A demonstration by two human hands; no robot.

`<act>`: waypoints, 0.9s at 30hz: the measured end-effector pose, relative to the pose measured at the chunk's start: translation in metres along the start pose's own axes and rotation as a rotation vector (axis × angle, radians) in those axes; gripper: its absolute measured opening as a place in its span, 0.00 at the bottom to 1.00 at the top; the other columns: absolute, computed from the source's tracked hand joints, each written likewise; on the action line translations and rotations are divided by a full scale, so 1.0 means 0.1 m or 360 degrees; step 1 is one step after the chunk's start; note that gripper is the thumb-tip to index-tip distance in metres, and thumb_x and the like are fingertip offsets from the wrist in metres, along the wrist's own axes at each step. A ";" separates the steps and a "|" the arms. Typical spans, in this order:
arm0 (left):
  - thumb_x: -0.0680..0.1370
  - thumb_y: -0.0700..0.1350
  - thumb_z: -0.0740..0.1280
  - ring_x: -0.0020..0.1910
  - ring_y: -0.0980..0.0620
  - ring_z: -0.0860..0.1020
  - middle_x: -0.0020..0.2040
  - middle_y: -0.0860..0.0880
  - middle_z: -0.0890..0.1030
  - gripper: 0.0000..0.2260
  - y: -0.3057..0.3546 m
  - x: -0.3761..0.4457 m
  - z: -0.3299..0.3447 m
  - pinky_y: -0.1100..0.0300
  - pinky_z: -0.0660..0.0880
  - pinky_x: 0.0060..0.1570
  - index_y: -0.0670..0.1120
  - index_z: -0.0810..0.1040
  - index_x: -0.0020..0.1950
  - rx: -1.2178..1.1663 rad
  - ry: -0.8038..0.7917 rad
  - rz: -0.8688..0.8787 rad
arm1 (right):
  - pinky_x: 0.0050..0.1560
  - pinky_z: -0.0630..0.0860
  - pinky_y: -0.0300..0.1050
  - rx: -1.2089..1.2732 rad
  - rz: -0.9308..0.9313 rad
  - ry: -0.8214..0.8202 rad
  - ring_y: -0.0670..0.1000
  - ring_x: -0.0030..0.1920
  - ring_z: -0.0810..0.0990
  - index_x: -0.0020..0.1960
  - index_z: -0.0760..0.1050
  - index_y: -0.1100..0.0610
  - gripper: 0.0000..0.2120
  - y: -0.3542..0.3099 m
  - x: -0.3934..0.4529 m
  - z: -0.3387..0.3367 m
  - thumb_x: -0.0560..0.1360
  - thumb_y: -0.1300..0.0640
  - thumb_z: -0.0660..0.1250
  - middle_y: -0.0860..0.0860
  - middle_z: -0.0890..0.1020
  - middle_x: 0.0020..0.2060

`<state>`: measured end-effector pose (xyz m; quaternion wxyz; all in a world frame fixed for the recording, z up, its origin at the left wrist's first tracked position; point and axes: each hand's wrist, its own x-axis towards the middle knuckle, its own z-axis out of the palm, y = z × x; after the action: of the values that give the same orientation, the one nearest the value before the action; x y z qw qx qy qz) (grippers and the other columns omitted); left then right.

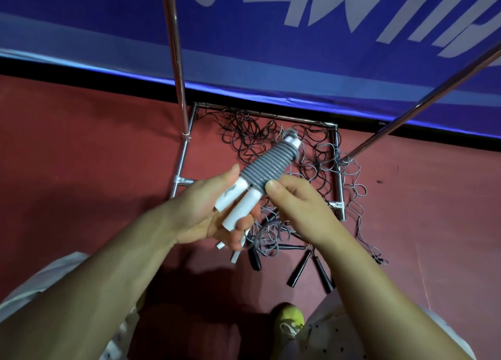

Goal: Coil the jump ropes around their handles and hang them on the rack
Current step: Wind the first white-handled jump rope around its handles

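I stand in a sports hall or gym. Evidence: a red sports floor (81,142), a blue banner (244,47) with large white lettering along the wall, a chrome rack (179,110), and loose jump ropes (271,137) heaped at its base.

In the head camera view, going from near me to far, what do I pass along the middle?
Yellow-green shoe → black handles on the floor → coiled grey rope on white handles held by left hand and right hand → tangled ropes → blue banner.
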<state>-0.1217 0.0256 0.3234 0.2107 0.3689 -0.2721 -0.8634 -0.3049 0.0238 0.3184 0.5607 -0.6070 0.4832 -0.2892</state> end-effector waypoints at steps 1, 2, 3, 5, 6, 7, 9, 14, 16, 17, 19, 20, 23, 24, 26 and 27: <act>0.73 0.63 0.54 0.25 0.50 0.74 0.30 0.45 0.75 0.27 0.01 0.00 0.00 0.56 0.77 0.27 0.39 0.77 0.43 -0.0015 0.0010 0.0002 | 0.33 0.64 0.34 0.0070 0.0080 0.0014 0.40 0.27 0.66 0.30 0.77 0.45 0.18 0.01 0.02 0.00 0.75 0.41 0.58 0.40 0.70 0.25; 0.72 0.63 0.54 0.24 0.50 0.74 0.29 0.44 0.74 0.28 0.02 0.00 0.00 0.56 0.77 0.27 0.39 0.76 0.42 -0.0011 0.0034 0.0006 | 0.35 0.65 0.38 0.0138 0.0183 0.0002 0.43 0.28 0.65 0.32 0.79 0.44 0.20 0.02 0.03 0.00 0.75 0.40 0.55 0.42 0.69 0.26; 0.72 0.63 0.53 0.24 0.50 0.73 0.28 0.44 0.74 0.28 0.03 0.00 -0.01 0.55 0.77 0.27 0.39 0.77 0.42 0.0000 0.0060 0.0026 | 0.36 0.66 0.42 0.0204 0.0285 -0.0034 0.46 0.29 0.65 0.35 0.81 0.45 0.21 0.02 0.04 0.00 0.75 0.39 0.53 0.46 0.69 0.27; 0.72 0.63 0.53 0.23 0.50 0.73 0.28 0.45 0.74 0.28 0.04 -0.01 -0.03 0.55 0.78 0.27 0.40 0.79 0.39 -0.0018 0.0082 0.0064 | 0.36 0.67 0.45 0.0344 0.0401 -0.0136 0.49 0.29 0.65 0.34 0.81 0.48 0.20 0.01 0.05 -0.02 0.74 0.41 0.56 0.48 0.69 0.27; 0.74 0.64 0.53 0.23 0.50 0.73 0.28 0.45 0.74 0.29 0.03 -0.01 -0.05 0.55 0.78 0.28 0.42 0.81 0.38 -0.0041 0.0062 0.0067 | 0.34 0.68 0.44 0.0349 0.0413 -0.0178 0.49 0.28 0.66 0.33 0.80 0.49 0.18 -0.01 0.05 -0.03 0.74 0.43 0.58 0.47 0.70 0.26; 0.74 0.65 0.53 0.23 0.51 0.73 0.28 0.46 0.74 0.30 0.04 -0.02 -0.07 0.56 0.79 0.29 0.43 0.82 0.37 -0.0053 0.0036 0.0068 | 0.33 0.69 0.43 0.0322 0.0424 -0.0192 0.48 0.28 0.67 0.33 0.80 0.50 0.18 -0.03 0.04 -0.05 0.76 0.46 0.60 0.46 0.70 0.25; 0.74 0.66 0.53 0.23 0.51 0.72 0.28 0.47 0.73 0.29 0.06 -0.04 -0.08 0.56 0.78 0.29 0.44 0.82 0.36 -0.0080 0.0031 0.0059 | 0.32 0.71 0.44 0.0173 0.0392 -0.0142 0.47 0.27 0.68 0.36 0.78 0.53 0.16 -0.04 0.03 -0.05 0.80 0.51 0.60 0.43 0.69 0.23; 0.74 0.64 0.53 0.23 0.52 0.69 0.28 0.48 0.72 0.27 0.12 0.00 -0.06 0.58 0.77 0.27 0.41 0.76 0.41 -0.0121 0.0371 0.0039 | 0.37 0.72 0.47 -0.0504 0.0212 0.0066 0.49 0.29 0.73 0.36 0.71 0.49 0.14 0.03 0.00 0.01 0.80 0.52 0.61 0.45 0.73 0.25; 0.79 0.63 0.49 0.23 0.53 0.69 0.28 0.48 0.73 0.28 0.09 0.06 -0.08 0.57 0.77 0.28 0.41 0.76 0.43 0.0087 0.0572 0.0061 | 0.38 0.70 0.48 -0.0891 0.0107 0.0019 0.54 0.35 0.74 0.42 0.72 0.50 0.09 -0.01 -0.03 0.04 0.80 0.50 0.61 0.47 0.73 0.29; 0.80 0.62 0.49 0.23 0.53 0.70 0.28 0.48 0.73 0.28 0.07 0.09 -0.09 0.56 0.78 0.30 0.41 0.77 0.43 0.0228 0.0662 0.0070 | 0.38 0.67 0.48 -0.1113 0.0043 -0.0007 0.55 0.38 0.74 0.45 0.73 0.52 0.09 -0.03 -0.04 0.05 0.80 0.50 0.60 0.47 0.73 0.31; 0.81 0.60 0.50 0.24 0.53 0.71 0.29 0.48 0.75 0.27 0.03 0.13 -0.11 0.54 0.79 0.35 0.41 0.78 0.42 0.0458 0.0795 0.0075 | 0.38 0.63 0.48 -0.1416 -0.0050 -0.0051 0.56 0.45 0.75 0.52 0.74 0.55 0.12 -0.09 -0.05 0.07 0.81 0.48 0.57 0.48 0.73 0.38; 0.81 0.60 0.51 0.25 0.53 0.71 0.30 0.48 0.75 0.26 0.01 0.14 -0.12 0.53 0.80 0.37 0.42 0.78 0.42 0.0534 0.0830 0.0073 | 0.39 0.64 0.47 -0.1486 -0.0073 -0.0064 0.56 0.48 0.75 0.54 0.74 0.54 0.12 -0.10 -0.06 0.07 0.81 0.48 0.56 0.48 0.73 0.41; 0.80 0.60 0.55 0.29 0.53 0.71 0.33 0.48 0.75 0.22 -0.03 0.15 -0.13 0.53 0.79 0.40 0.45 0.78 0.42 0.0677 0.0856 0.0044 | 0.46 0.71 0.49 -0.1482 -0.0081 -0.0082 0.55 0.52 0.76 0.59 0.75 0.52 0.13 -0.13 -0.08 0.04 0.81 0.48 0.57 0.49 0.77 0.47; 0.80 0.60 0.56 0.30 0.53 0.72 0.34 0.48 0.75 0.20 -0.04 0.16 -0.12 0.52 0.79 0.41 0.45 0.77 0.43 0.0698 0.0851 0.0028 | 0.47 0.73 0.49 -0.1442 -0.0101 -0.0073 0.55 0.52 0.76 0.58 0.76 0.52 0.12 -0.13 -0.08 0.03 0.81 0.49 0.58 0.50 0.79 0.48; 0.79 0.59 0.58 0.32 0.53 0.72 0.36 0.48 0.75 0.18 -0.06 0.16 -0.12 0.51 0.79 0.44 0.46 0.76 0.46 0.0705 0.0829 -0.0001 | 0.47 0.74 0.50 -0.1355 -0.0161 -0.0049 0.55 0.50 0.78 0.56 0.78 0.52 0.10 -0.11 -0.08 0.00 0.79 0.52 0.63 0.50 0.81 0.47; 0.79 0.58 0.59 0.32 0.53 0.72 0.36 0.47 0.75 0.16 -0.07 0.16 -0.12 0.50 0.79 0.45 0.46 0.76 0.47 0.0698 0.0808 -0.0004 | 0.46 0.74 0.50 -0.1311 -0.0170 -0.0055 0.54 0.49 0.78 0.55 0.79 0.52 0.08 -0.10 -0.08 -0.02 0.78 0.53 0.65 0.50 0.81 0.46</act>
<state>-0.1240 0.0183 0.3038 0.1862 0.6091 -0.3898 -0.6652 -0.3068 0.0295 0.3296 0.2632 -0.8095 0.5170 -0.0902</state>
